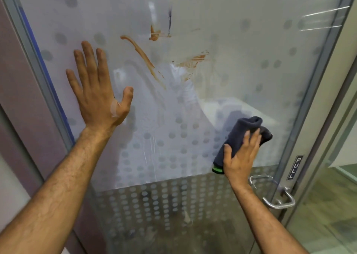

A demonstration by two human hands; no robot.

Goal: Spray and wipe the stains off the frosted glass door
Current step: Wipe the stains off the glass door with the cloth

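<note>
The frosted glass door (pixel 222 41) fills almost the whole view, set in a grey metal frame (pixel 316 91) and patterned with rows of pale dots that grow denser toward the bottom. Orange-brown stains (pixel 144 57) mark its upper middle: a long streak slanting down to the right, a smaller blotch above it, and a smeared patch further right. A thin dark line (pixel 170 20) runs upright beside the blotch; what it is cannot be told through the blur. Below the stains the glass looks wet and streaked.

The left hand (pixel 98 91) lies flat on the glass, fingers spread wide and pointing up, holding nothing, left of the long streak. The right hand (pixel 241 155) presses a folded dark cloth (pixel 243 134) with a green edge against the lower right part of the glass, fingers closed over it, well below the stains.

Near the right edge a metal handle (pixel 274 194) sits under a small sign reading PULL (pixel 295 167).
</note>
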